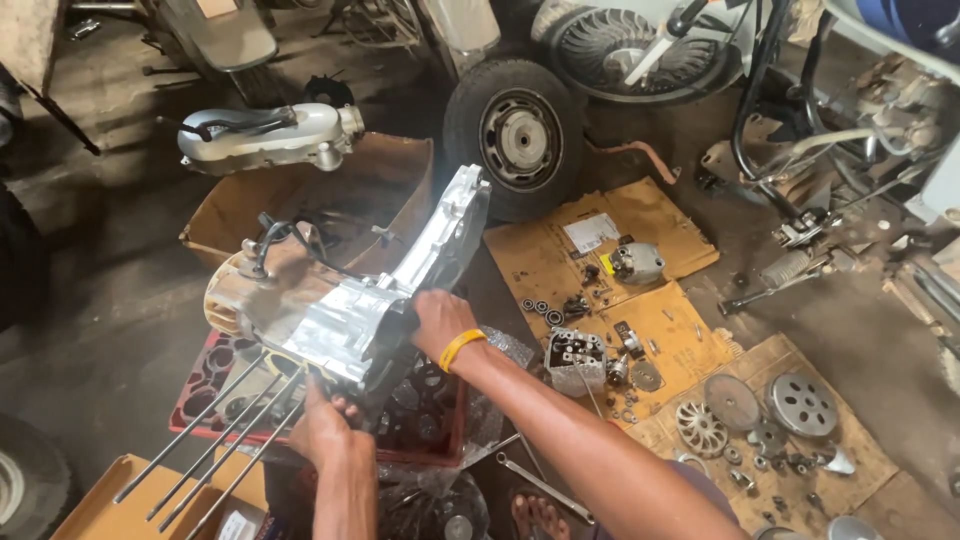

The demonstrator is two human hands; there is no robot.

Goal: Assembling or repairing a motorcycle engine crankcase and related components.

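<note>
A silver engine crankcase (350, 300) is held tilted above a red plastic crate (215, 375), with its long transmission arm raised toward a scooter wheel (515, 125) standing behind it. The right hand (438, 318), marked by a yellow wristband (461, 346), is laid against the right-hand side of the casing; its fingers are curled around the casing edge and closed on it, and the fingertips are hidden behind the metal. The left hand (325, 425) is placed under the lower end of the casing, beside the base of four long cylinder studs (215, 440) that project down and to the left. The fingers of this hand are bent upward and pressed to the underside of the casing; how tightly they are closed cannot be told, since they are partly covered by the casting. A brown cardboard box (300, 200) is seen behind the crankcase, and a second engine casing (270, 135) is laid across its far edge. Flattened cardboard sheets (640, 300) are spread on the floor to the right, and small parts are set out on them: a cylinder head (575, 355), bearings (542, 310), a finned fan disc (700, 428) and round clutch plates (803, 403). A spanner (540, 488) is laid on the floor near a bare foot (535, 518).
</note>
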